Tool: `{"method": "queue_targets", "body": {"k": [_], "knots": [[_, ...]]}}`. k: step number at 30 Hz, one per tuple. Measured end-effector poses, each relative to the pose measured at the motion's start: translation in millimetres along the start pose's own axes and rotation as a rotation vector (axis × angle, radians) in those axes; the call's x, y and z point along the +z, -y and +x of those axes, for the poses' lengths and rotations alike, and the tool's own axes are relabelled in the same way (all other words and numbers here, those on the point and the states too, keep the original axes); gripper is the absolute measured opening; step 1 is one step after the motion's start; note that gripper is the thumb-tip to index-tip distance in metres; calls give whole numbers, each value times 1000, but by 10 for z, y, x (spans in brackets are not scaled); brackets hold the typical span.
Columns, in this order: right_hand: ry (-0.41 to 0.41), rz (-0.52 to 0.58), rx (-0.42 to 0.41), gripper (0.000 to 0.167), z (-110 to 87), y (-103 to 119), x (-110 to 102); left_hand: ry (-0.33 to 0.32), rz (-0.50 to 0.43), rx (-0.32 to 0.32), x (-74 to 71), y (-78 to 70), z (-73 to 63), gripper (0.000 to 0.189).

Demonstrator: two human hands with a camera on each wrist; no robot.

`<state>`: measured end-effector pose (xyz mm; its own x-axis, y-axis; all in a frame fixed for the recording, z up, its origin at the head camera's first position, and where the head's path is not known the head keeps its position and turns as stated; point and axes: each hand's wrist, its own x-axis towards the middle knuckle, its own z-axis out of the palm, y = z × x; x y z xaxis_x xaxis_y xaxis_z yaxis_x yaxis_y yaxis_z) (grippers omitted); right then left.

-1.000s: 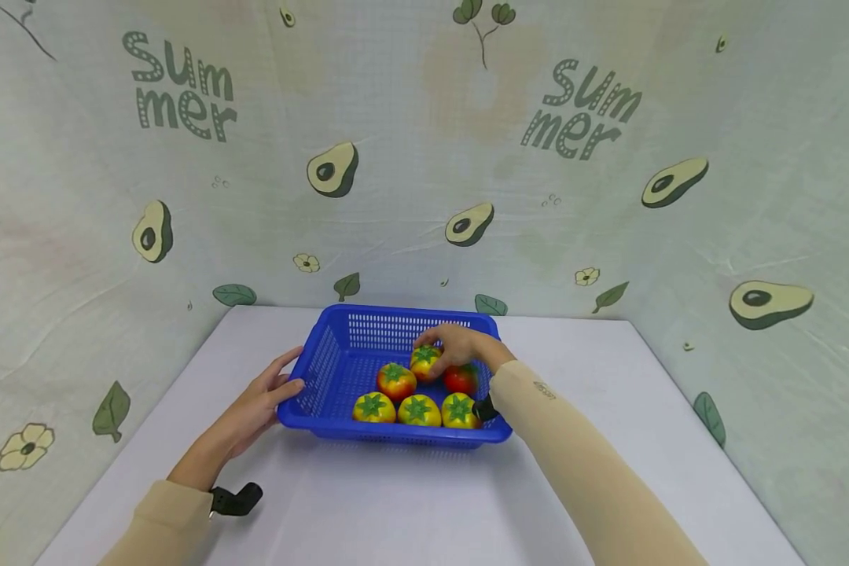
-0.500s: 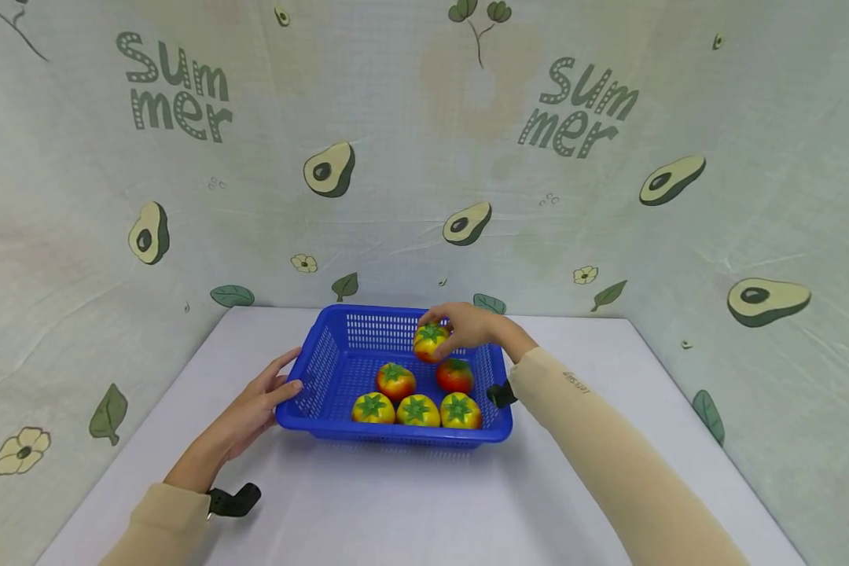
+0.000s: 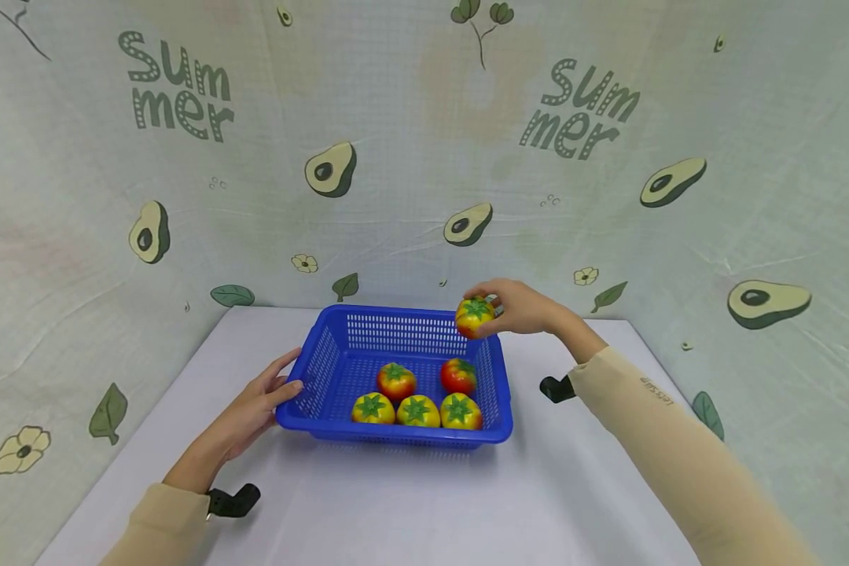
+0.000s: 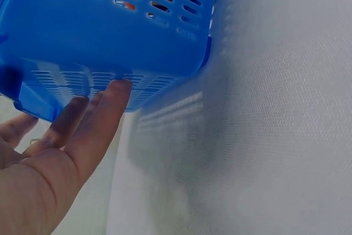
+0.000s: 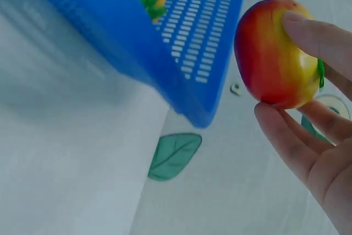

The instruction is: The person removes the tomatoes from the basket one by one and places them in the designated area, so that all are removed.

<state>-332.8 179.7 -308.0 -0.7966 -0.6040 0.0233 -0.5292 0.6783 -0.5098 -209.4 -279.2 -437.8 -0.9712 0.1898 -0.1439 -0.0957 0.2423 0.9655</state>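
Observation:
My right hand [image 3: 520, 306] pinches a red-and-yellow toy tomato [image 3: 475, 317] between thumb and fingers, raised over the right back corner of the blue plastic basket [image 3: 396, 431]. In the right wrist view the held tomato [image 5: 275, 53] shows its smooth side, with its green leaf top turned toward the palm. At the basket's left side, my left hand [image 3: 255, 407] has its fingers stretched along the outer wall. Its fingertips touch the slotted wall in the left wrist view. Inside the basket, three yellow tomatoes line the front, one of them the middle tomato [image 3: 419, 411]. Two redder ones, including the right tomato [image 3: 458, 376], lie behind.
The basket stands on a white-covered table [image 3: 396, 511], with table surface in front and on both sides. A cloth backdrop [image 3: 396, 102] printed with avocados and leaves rises behind and at the sides. A black wrist camera [image 3: 557, 388] sits at the right cuff.
My right hand has lifted the tomato from among the others and carried it up and to the right, to the basket's back corner. The left hand stays at the basket's side.

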Motion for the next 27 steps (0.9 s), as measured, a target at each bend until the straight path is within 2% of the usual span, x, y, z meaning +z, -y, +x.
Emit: {"method": "queue_targets", "body": {"k": [8, 15, 20, 27], "knots": [[-98, -12, 69, 61, -282, -303, -154, 5, -1, -5, 8, -1, 10, 79], [-135, -29, 129, 62, -474, -518, -217, 11, 5, -11, -7, -33, 2, 79], [-138, -16, 150, 62, -526, -652, -204, 10, 7, -12, -12, -46, 5, 80], [-138, 9, 184, 64, -535, -908, -65, 6, 12, -16, -7, -40, -1, 80]]}}
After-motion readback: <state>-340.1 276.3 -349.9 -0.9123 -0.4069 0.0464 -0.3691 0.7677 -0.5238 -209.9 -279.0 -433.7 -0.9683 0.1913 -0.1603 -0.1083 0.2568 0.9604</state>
